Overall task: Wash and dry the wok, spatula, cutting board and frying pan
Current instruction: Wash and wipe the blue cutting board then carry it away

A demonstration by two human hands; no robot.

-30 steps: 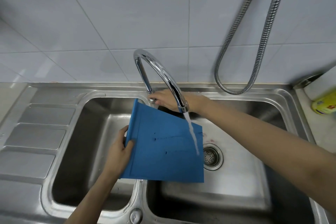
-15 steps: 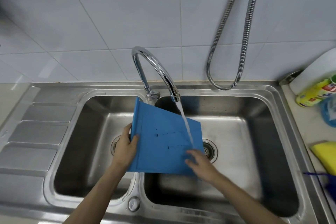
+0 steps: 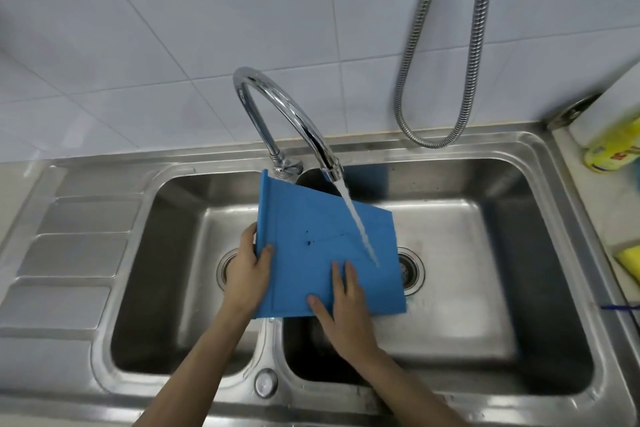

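Observation:
A blue cutting board point(image 3: 311, 218) with dark marks near its middle is tilted over the divider of a double steel sink point(image 3: 270, 350). My left hand point(image 3: 247, 274) grips its left raised edge, thumb on the top face. My right hand point(image 3: 343, 308) lies flat on the board's lower face, fingers straight. Water runs from the curved chrome tap point(image 3: 287, 114) onto the board's right side. The wok, spatula and frying pan are out of view.
The sink's ribbed draining board point(image 3: 69, 253) lies at the left. A coiled metal hose point(image 3: 446, 80) hangs on the tiled wall. On the counter at the right are a yellow bottle point(image 3: 613, 152) and a yellow sponge point(image 3: 628, 260).
My right hand left the tap's base, came down to the board's lower right corner, then slid left onto its face. Water keeps running; the board stays tilted in my left hand.

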